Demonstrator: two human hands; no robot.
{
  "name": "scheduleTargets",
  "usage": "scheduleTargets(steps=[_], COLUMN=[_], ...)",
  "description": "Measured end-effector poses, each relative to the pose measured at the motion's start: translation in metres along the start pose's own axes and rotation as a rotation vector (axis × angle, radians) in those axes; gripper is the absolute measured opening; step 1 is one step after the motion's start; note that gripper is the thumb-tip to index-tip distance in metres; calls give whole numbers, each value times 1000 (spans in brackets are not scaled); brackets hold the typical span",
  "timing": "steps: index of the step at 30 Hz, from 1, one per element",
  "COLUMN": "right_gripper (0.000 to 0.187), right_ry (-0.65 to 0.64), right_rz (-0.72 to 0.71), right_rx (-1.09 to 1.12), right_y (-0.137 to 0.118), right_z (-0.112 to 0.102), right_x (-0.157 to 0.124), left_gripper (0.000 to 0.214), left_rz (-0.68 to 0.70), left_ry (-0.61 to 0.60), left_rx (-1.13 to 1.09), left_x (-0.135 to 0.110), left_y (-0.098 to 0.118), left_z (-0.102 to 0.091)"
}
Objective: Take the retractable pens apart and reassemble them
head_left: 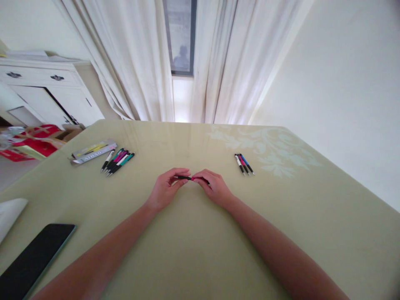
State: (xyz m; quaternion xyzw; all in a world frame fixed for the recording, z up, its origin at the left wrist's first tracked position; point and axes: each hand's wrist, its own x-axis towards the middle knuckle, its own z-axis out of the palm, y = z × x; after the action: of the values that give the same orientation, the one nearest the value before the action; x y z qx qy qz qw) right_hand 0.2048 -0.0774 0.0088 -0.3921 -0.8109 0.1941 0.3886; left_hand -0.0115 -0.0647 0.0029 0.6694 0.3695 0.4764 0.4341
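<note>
Both my hands meet at the middle of the green table. My left hand and my right hand each pinch one end of a black and pink pen, held level just above the tabletop. To the left lies a group of several pens with black, pink and teal barrels. On the right sit three more pens, side by side.
A flat pen package lies beside the left group of pens. A dark phone or tablet rests at the near left edge, with a white object above it. White drawers and curtains stand behind.
</note>
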Motion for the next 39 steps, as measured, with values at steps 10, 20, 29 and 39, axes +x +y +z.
scheduleTargets(steps=[10,20,29,39], right_gripper=[14,15,17,16], right_ry=[56,108,120,157], right_rz=[24,74,88,78], right_rx=[21,16,21,23], right_y=[-2,-2,-2,-2], right_z=[0,-1,-2,-3], right_x=[2,4,4,4], left_gripper=[34,34,31,39], left_rz=[-103,-119,-126,-118], left_ry=[123,161,164,212], left_rx=[31,-46,-23,-91], left_x=[2,4,4,6], left_y=[-2,-3,-4,-5], left_z=[-2,-3,-3,-3])
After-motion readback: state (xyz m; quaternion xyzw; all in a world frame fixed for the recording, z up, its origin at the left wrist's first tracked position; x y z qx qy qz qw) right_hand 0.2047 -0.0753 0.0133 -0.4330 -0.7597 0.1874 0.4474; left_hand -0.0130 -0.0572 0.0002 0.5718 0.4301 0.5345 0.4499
